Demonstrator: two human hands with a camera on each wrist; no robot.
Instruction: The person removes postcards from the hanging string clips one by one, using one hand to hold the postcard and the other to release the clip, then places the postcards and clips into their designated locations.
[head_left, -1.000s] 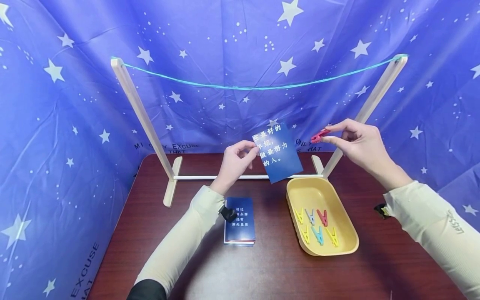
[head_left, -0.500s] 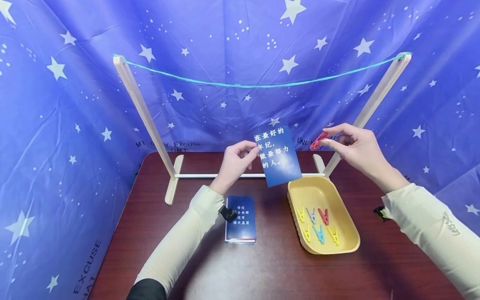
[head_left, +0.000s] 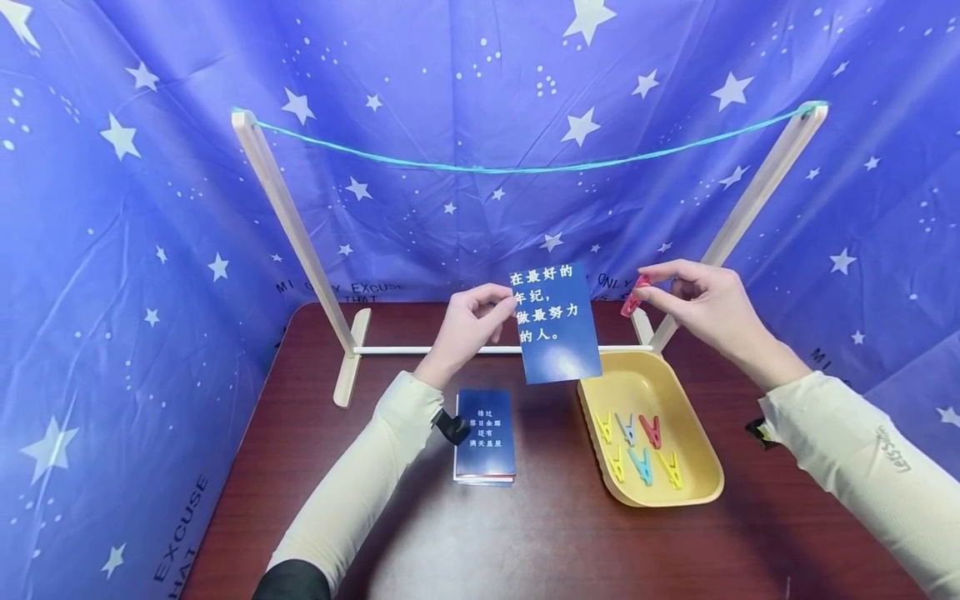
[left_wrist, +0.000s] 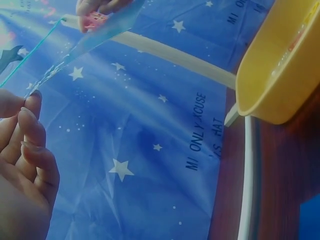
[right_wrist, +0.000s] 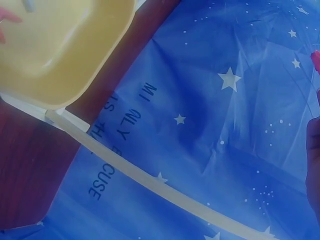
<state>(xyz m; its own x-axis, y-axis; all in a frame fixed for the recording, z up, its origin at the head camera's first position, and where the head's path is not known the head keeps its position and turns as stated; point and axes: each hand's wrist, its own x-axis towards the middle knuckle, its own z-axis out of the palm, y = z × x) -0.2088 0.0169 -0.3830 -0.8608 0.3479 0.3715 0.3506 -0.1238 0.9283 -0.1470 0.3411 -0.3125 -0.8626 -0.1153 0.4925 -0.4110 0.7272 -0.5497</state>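
My left hand (head_left: 472,321) pinches the left edge of a blue card (head_left: 557,323) with white Chinese text, held upright above the table. My right hand (head_left: 693,300) pinches a red clothespin (head_left: 634,295) just right of the card's top corner. In the left wrist view the card (left_wrist: 95,37) shows edge-on, with the red clothespin (left_wrist: 93,20) and the other hand's fingertips at its far end. Above both hands a teal string (head_left: 525,169) sags between two wooden posts (head_left: 288,221).
A yellow tray (head_left: 675,392) holding several coloured clothespins (head_left: 637,450) sits on the dark red table at the right. A stack of blue cards (head_left: 485,433) lies below my left wrist. The rack's white base rod (head_left: 427,350) crosses behind. Star-printed blue cloth surrounds the table.
The card has dropped a little and turned more upright. My right hand brought the red clothespin down and left, closer to the card's top right corner.
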